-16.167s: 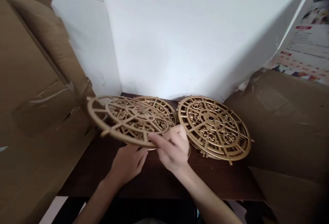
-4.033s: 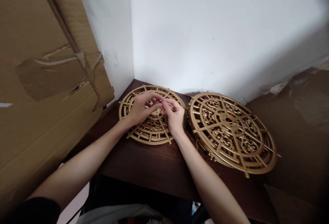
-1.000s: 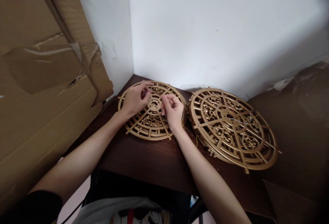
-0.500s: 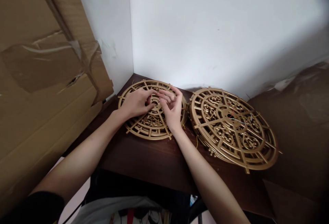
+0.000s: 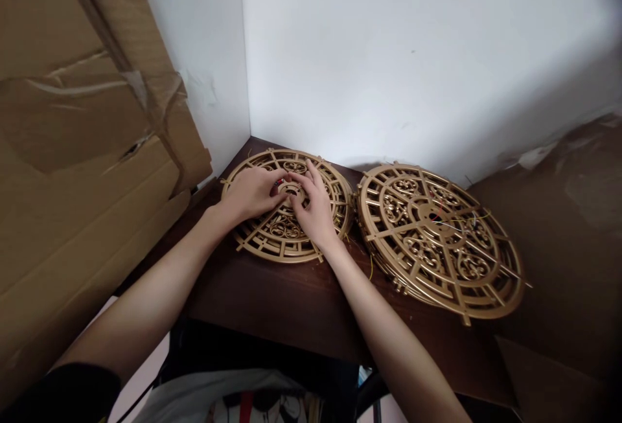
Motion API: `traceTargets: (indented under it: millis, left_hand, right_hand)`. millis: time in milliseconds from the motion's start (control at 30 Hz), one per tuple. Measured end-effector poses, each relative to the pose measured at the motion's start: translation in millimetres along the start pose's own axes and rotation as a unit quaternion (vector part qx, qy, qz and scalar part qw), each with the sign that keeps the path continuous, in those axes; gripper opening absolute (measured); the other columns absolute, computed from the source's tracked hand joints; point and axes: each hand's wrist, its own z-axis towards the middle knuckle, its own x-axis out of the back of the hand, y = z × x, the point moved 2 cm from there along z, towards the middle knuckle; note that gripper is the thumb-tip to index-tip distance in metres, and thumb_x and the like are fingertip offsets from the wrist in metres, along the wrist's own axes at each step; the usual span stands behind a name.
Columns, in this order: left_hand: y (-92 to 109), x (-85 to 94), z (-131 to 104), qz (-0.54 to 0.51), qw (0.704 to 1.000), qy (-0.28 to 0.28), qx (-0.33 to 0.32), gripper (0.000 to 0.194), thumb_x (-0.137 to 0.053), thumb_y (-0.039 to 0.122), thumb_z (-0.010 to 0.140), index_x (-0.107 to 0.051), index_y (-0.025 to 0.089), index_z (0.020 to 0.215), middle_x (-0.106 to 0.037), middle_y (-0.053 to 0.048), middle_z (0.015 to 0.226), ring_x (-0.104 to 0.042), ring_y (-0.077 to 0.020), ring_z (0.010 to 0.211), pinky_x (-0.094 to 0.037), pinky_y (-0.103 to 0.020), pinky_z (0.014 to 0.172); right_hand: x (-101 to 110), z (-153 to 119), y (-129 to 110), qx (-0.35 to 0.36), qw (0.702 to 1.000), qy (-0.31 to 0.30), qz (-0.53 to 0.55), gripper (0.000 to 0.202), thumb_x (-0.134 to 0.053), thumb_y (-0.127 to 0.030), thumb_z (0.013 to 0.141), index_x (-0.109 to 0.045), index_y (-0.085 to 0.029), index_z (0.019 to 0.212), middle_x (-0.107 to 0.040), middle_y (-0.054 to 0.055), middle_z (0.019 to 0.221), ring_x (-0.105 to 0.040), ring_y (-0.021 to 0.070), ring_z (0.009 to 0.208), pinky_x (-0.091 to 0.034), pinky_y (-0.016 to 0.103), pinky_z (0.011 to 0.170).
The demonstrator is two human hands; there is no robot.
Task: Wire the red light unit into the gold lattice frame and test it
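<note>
The gold openwork disc (image 5: 286,227) lies flat atop a stack on the dark brown surface (image 5: 272,293). About its hub, the left hand (image 5: 250,193) sits at nine o'clock, curled round a small red item (image 5: 278,182); the right hand (image 5: 313,209) is at four, fingers bent, its grip impossible to tell. Past three o'clock, a second gold stack (image 5: 422,216) carries thin wires (image 5: 459,221). Cardboard (image 5: 72,151) stands at nine, a white wall (image 5: 340,54) at twelve.

Left cardboard (image 5: 63,228): brown, taped, torn
Back panel (image 5: 369,54): white
Side panel (image 5: 204,41): white, meeting back panel at corner
Right cardboard (image 5: 564,248): brown, ragged top edge
Bench (image 5: 272,300): dark brown
</note>
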Motion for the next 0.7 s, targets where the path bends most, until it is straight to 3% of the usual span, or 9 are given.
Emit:
traceTargets:
  millis: [200, 433, 567, 700]
  left_hand:
    - [3.1, 1.4, 0.9, -0.052, 0.998, 0.024, -0.007, 0.019, -0.061, 0.024, 0.077, -0.068, 0.020, 0.094, -0.063, -0.001, 0.067, -0.055, -0.0169, 0.062, -0.037, -0.027, 0.063]
    - [3.9, -3.4, 2.6, -0.199, 0.979, 0.047, 0.009, 0.016, -0.065, 0.026, 0.075, -0.064, 0.018, 0.089, -0.056, 0.002, 0.062, -0.047, -0.0116, 0.056, -0.035, -0.023, 0.055]
    - [6.7, 0.0, 2.4, -0.339, 0.938, 0.056, 0.041, 0.019, -0.071, 0.023, 0.071, -0.065, 0.017, 0.087, -0.058, 0.000, 0.065, -0.049, -0.0103, 0.056, -0.036, -0.022, 0.052]
    - [8.3, 3.2, 1.2, -0.482, 0.869, 0.035, 0.105, 0.022, -0.076, 0.025, 0.070, -0.065, 0.017, 0.088, -0.060, -0.001, 0.062, -0.043, -0.0062, 0.045, -0.028, -0.020, 0.042]
  right_hand:
    - [-2.2, 2.0, 4.1, -0.033, 0.999, 0.023, -0.030, 0.032, -0.053, -0.005, 0.081, -0.069, -0.022, 0.104, -0.058, 0.008, 0.133, -0.052, 0.0230, 0.127, -0.039, 0.049, 0.111]
    - [-3.4, 2.7, 3.4, -0.019, 0.999, 0.019, -0.024, 0.018, -0.058, -0.010, 0.082, -0.071, -0.020, 0.090, -0.068, 0.008, 0.115, -0.061, 0.0212, 0.112, -0.045, 0.042, 0.102]
    - [-1.6, 3.3, 2.2, -0.014, 0.999, 0.029, -0.012, 0.010, -0.060, -0.018, 0.085, -0.070, -0.019, 0.085, -0.070, 0.008, 0.103, -0.064, 0.0202, 0.100, -0.048, 0.039, 0.093]
    - [0.8, 3.0, 0.7, -0.010, 0.999, 0.049, 0.002, 0.011, -0.059, -0.021, 0.087, -0.069, -0.021, 0.084, -0.070, 0.005, 0.094, -0.064, 0.0183, 0.090, -0.050, 0.035, 0.085]
